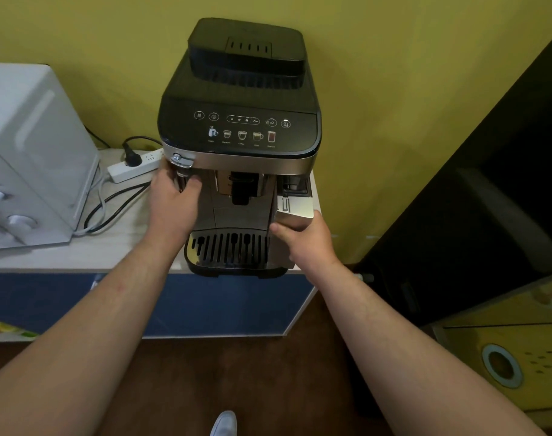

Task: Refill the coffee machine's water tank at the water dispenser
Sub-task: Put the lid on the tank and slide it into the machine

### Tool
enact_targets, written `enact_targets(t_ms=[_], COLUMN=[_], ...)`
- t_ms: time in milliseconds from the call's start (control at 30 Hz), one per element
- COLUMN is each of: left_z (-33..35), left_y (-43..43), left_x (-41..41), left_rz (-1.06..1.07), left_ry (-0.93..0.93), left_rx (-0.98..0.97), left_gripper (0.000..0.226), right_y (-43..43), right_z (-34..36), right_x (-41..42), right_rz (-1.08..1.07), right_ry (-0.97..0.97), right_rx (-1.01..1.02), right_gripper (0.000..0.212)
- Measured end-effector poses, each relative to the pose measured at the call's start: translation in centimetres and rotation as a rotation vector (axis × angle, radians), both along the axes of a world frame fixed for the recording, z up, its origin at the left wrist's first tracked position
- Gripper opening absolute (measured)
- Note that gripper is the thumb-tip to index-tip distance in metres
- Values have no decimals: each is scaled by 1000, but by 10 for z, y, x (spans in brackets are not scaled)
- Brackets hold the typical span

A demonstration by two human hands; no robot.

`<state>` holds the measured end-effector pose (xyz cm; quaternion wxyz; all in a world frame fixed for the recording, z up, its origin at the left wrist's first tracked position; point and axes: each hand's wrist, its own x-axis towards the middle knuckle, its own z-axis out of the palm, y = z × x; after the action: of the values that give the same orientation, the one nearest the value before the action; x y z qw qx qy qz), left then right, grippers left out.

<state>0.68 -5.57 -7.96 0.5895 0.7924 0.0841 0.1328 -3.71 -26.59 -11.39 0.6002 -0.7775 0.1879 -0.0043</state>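
Right grip: the right hand (303, 239) is closed around the front end of the water tank (295, 212), with the thumb laid across its front face and the fingers wrapped round its far side.
Left grip: the left hand (174, 199) is pressed flat against the left front corner of the coffee machine (240, 133), fingers spread loosely beside the steam wand (182, 165); nothing is held in it.
Tank position: the water tank is seen at the machine's right side, its silver front standing slightly forward of the machine's face, directly under the right palm.
Nearest items: two bare forearms are extended from the bottom edge, and the toe of a white shoe (224, 424) is seen on the brown floor (237, 372).
Drip tray: a slotted black drip tray (229, 250) lies between the two hands, at the front edge of the counter.
Counter: a pale counter (79, 253) with a blue front carries the machine.
Left of machine: a white appliance (32, 152) stands well apart, with a white power strip (134, 166) and black cables between it and the machine.
Control panel: a black touch panel with drink icons is seen above the spout.
Background: a yellow-green wall (394, 89) is seen behind, and a dark cabinet (488, 199) to the right.
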Motion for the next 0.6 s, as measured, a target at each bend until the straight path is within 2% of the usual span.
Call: enact_targets(t_ms=[133, 600], left_z=[-3, -7], left_y=[5, 4], left_x=[5, 4], left_rz=[-3, -65], left_ry=[20, -19], left_rx=[42, 78], left_gripper=[46, 46], right_y=[-2, -6], right_z=[1, 2], right_x=[15, 68], right_rz=[7, 17], right_ry=[-6, -30], right_rx=[-7, 7], right_gripper=[43, 46])
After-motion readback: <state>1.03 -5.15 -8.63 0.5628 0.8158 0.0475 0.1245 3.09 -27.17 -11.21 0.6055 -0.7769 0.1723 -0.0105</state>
